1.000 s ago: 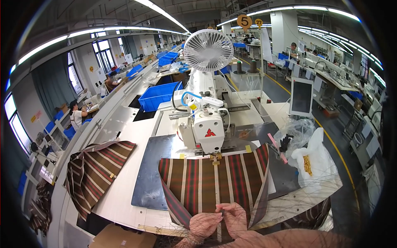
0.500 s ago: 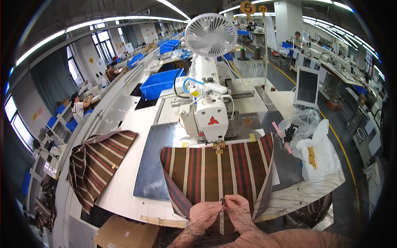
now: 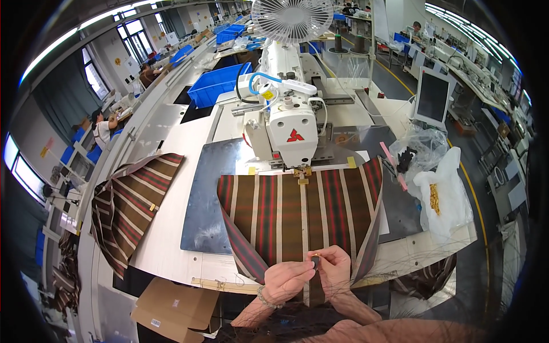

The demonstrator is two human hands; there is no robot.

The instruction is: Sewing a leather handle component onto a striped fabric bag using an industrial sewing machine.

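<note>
While the striped cloth (image 3: 286,211), brown with red and pale bands, spreads across the lower middle of the frame, the left hand (image 3: 287,280) and right hand (image 3: 335,270) meet over its lower part. Pinched between both hands' fingertips, neither hand nearer, is a small black piece (image 3: 315,262), its long axis roughly upright; a gold-coloured bit (image 3: 315,255) shows at its top.

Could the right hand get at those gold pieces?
Probably yes: the gold pieces lie uncovered on white wrapping, and nothing tall stands between them and the right hand, though it is busy at a small dark piece.
</note>
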